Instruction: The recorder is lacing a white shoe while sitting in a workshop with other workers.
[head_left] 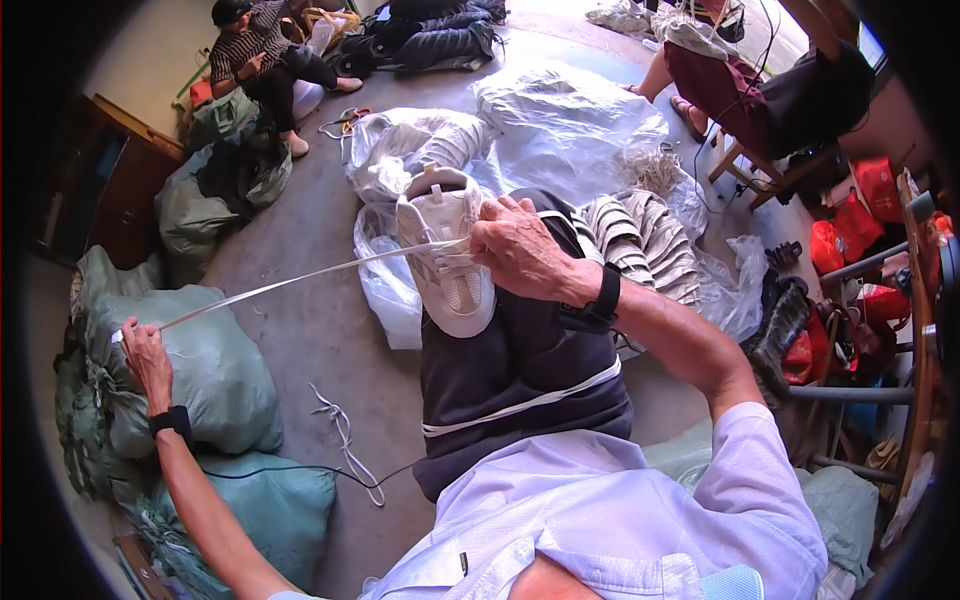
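Note:
A pale cream sneaker rests on my lap, toe toward me. My right hand is closed at its lacing, pinching the white shoelace beside the tongue. From there the shoelace runs taut and nearly straight to the left. My left hand, held far out over a green sack, grips the lace's other stretch between closed fingers. More white laces lie across my dark trousers. Both wrists wear black bands.
Stacked shoe uppers and clear plastic bags lie ahead on the floor. Green sacks stand at left. A loose lace lies on the floor. Two people sit farther off. A rack with red bags is at right.

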